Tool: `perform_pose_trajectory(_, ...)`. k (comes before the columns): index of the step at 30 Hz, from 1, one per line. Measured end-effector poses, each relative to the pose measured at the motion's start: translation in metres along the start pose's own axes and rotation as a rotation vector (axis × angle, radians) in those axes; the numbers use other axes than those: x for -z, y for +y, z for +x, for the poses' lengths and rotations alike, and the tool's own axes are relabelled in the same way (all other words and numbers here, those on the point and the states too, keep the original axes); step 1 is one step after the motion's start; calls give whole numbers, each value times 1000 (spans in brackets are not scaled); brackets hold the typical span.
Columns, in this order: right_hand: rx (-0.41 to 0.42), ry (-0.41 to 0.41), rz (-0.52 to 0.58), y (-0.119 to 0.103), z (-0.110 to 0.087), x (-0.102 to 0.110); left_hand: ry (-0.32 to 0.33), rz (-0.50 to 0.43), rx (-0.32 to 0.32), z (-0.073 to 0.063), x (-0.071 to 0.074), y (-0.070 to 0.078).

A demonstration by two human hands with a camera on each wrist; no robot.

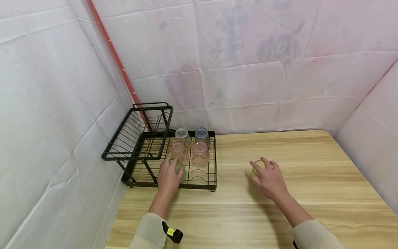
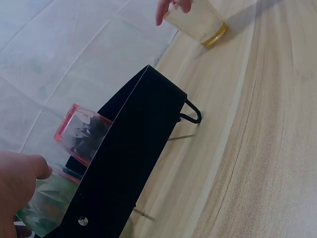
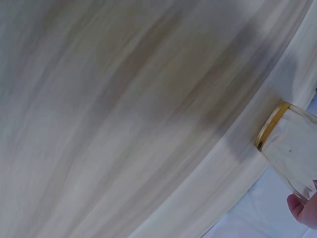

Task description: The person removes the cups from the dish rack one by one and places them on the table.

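On the front part of the black dish rack (image 1: 199,187), a green glass (image 1: 183,175) stands upside down. My left hand (image 1: 168,176) grips it from above, with fingers about its upturned base; the left wrist view shows the thumb against the green glass (image 2: 49,201). Out to the right over the wooden table, my right hand (image 1: 271,178) holds a clear glass with a yellow tint (image 1: 258,166) by its upper rim. That yellow glass (image 3: 292,146) is upright, its thick amber base at or just above the tabletop. Part of each glass is hidden behind fingers.
Behind the green glass, two pink glasses (image 1: 200,156), a clear glass (image 1: 183,137) and a blue glass (image 1: 202,135) stand upside down on the rack. An upper wire shelf (image 1: 136,153) rises at the rack's left. White sheeting (image 1: 242,86) hangs behind the table (image 1: 311,166).
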State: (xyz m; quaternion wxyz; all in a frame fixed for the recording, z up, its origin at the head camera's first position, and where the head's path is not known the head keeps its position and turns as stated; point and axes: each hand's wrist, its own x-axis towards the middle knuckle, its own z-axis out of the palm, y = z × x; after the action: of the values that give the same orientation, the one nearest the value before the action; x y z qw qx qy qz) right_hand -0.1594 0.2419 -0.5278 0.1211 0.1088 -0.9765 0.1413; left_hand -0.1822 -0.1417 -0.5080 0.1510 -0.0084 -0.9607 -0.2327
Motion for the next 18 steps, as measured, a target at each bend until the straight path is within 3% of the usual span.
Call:
perform_pose_trajectory(11,-15,-4,-65,41,6,6,-6,0,12,0,1,1)
perform_pose_trajectory(18,-78,-10,-77,74,8,15,8,3,-2,0,0,0)
